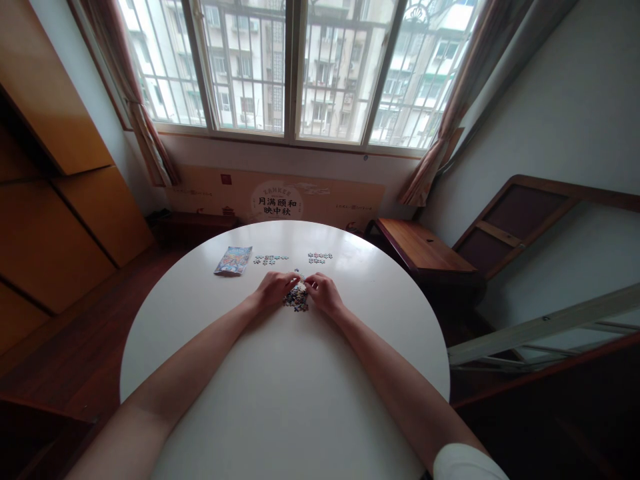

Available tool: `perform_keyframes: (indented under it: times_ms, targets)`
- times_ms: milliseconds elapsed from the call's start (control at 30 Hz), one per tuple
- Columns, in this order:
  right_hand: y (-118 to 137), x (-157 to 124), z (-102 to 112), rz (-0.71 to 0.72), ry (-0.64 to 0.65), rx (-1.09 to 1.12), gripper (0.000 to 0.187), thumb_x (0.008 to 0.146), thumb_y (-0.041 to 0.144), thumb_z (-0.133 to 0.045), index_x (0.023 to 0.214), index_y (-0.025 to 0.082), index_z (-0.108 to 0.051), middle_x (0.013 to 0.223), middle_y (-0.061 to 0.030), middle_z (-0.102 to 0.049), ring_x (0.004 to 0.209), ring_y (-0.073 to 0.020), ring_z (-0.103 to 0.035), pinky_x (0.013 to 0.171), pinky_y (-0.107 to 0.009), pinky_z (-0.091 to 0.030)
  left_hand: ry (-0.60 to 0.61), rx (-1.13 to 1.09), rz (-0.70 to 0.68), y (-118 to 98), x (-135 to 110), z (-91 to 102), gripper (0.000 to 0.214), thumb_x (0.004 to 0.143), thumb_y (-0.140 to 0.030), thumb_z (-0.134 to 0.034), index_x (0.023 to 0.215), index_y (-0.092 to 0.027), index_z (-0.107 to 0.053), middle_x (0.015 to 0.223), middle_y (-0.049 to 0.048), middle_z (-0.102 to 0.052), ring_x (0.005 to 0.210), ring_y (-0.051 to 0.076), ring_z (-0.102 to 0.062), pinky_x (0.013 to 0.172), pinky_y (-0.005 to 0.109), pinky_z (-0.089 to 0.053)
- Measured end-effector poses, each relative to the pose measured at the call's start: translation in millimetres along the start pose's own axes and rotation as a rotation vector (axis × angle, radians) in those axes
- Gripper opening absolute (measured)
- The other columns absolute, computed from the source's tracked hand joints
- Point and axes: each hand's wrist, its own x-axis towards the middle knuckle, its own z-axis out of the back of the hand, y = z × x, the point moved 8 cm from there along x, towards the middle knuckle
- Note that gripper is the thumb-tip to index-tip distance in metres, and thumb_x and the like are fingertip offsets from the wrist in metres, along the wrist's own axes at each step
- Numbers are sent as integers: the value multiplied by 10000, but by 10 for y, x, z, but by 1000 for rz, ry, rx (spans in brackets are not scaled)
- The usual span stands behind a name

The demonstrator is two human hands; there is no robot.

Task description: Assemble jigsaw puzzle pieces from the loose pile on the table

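Observation:
A small heap of mixed jigsaw puzzle pieces (296, 299) lies on the white round table (290, 380). My left hand (275, 286) is over its upper left side, fingers bent together towards the middle. Facing it from the right, my right hand (324, 291) has its thumb and fingers pinched at the heap's upper right edge. The fingertips of both hands nearly meet. Whatever they pinch is too small to make out. Just beyond them is a single loose piece (297, 271).
Puzzle pieces lie in rows at the far left (271, 259) and in another group at the far right (320, 257). A colourful printed packet (233, 261) is left of them. A wooden bench (425, 245) stands beyond the table's right edge, below the window.

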Motion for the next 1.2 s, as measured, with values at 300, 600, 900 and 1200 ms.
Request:
perform_keyframes:
  times_ms: [300, 600, 900, 1200]
  targets:
    - [-9, 5, -6, 1, 9, -10, 126, 810, 207, -542, 817, 186, -667, 771, -22, -599, 661, -116, -551, 659, -225, -405, -14, 16, 3, -7, -2, 16, 304, 891, -369, -404, 925, -217, -664, 618, 18, -654, 561, 121, -589, 535, 196, -339]
    - [-20, -2, -14, 3, 8, -12, 144, 818, 214, -529, 837, 191, -669, 785, -27, -604, 673, -119, -553, 661, -228, -407, -19, 14, 8, -5, -14, 8, 297, 884, -363, -409, 930, -215, -662, 617, 15, -649, 549, 113, -574, 549, 195, -351]
    - [-7, -4, -8, 6, 10, -19, 155, 829, 222, -517, 839, 199, -670, 792, -27, -605, 683, -123, -558, 666, -226, -410, -9, 15, 11, -2, -11, 4, 308, 889, -369, -400, 925, -215, -664, 663, 35, -673, 595, 135, -602, 552, 205, -353]
    - [-3, -9, 0, 9, 6, -24, 162, 832, 216, -508, 842, 202, -669, 785, -27, -607, 671, -124, -554, 659, -228, -407, 1, 38, 4, -10, -10, 9, 318, 897, -365, -390, 921, -208, -666, 684, 43, -681, 598, 137, -608, 546, 204, -346]
